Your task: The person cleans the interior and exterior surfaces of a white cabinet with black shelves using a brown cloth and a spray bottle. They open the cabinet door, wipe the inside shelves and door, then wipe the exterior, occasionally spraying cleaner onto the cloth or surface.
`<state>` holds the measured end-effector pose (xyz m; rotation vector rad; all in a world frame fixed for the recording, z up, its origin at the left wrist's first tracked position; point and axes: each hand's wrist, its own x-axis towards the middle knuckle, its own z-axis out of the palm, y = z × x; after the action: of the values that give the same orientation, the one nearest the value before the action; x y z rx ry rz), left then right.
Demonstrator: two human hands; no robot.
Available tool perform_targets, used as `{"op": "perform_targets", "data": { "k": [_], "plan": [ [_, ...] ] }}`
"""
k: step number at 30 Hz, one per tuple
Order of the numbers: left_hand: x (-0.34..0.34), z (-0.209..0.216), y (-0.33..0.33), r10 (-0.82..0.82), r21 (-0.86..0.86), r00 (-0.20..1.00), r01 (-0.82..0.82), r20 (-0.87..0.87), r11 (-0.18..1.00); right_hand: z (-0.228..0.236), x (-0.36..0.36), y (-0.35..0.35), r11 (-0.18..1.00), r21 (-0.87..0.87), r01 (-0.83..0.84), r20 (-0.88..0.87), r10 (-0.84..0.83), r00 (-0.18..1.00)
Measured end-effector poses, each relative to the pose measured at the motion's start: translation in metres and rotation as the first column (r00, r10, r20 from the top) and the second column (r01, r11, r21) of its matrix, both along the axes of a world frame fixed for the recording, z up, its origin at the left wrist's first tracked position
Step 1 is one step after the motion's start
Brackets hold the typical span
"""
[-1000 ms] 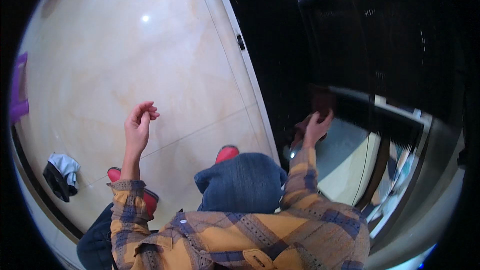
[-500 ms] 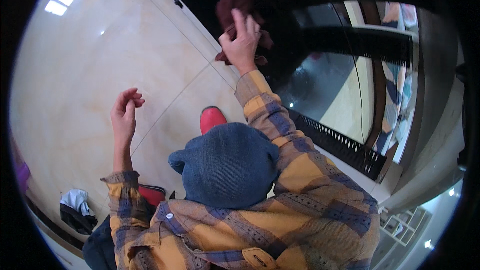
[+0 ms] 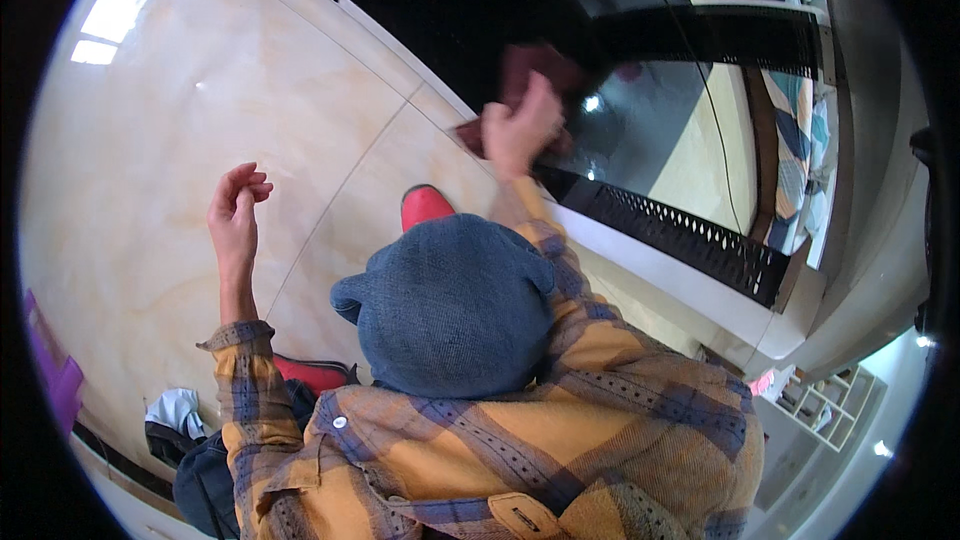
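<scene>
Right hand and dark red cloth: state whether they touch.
Touching. In the head view, the right hand, though blurred, lies right on the dark red cloth, which spreads out beyond it with no gap showing.

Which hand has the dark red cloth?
The right hand, near the black surface, has the dark red cloth; the left hand, over the pale floor, shows nothing in it.
</scene>
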<state>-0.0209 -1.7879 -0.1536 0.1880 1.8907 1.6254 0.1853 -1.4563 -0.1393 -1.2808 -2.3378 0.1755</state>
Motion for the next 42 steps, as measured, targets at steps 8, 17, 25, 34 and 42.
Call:
{"op": "perform_targets", "data": {
  "k": [8, 17, 25, 34, 42],
  "plan": [
    [-0.014, 0.019, -0.001, -0.005, 0.038, 0.998, 0.007, -0.064, 0.999, 0.029, 0.011, 0.100, 0.997, -0.051, -0.050, -0.082, 0.046, 0.996],
    [-0.032, 0.013, -0.004, 0.044, 0.101, 0.995, -0.052, 0.084, 0.994, 0.004, 0.107, 0.126, 0.582, -0.112, 0.805, 0.479, -0.679, 0.557],
    [-0.085, 0.055, -0.003, -0.364, 0.005, 0.931, 0.364, 0.040, 0.931, 0.005, 0.037, -0.013, 0.943, -0.055, 0.329, 0.356, -0.290, 0.889],
    [-0.113, 0.129, -0.118, -0.253, -0.184, 0.964, 0.236, -0.076, 0.954, -0.008, -0.160, -0.020, 0.785, 0.047, -0.618, 0.142, 0.607, 0.782],
    [-0.096, 0.143, -0.157, -0.312, -0.434, 0.910, 0.173, -0.272, 0.884, 0.003, -0.291, 0.001, 0.549, 0.176, -0.817, 0.314, 0.755, 0.575]
  ]
}}
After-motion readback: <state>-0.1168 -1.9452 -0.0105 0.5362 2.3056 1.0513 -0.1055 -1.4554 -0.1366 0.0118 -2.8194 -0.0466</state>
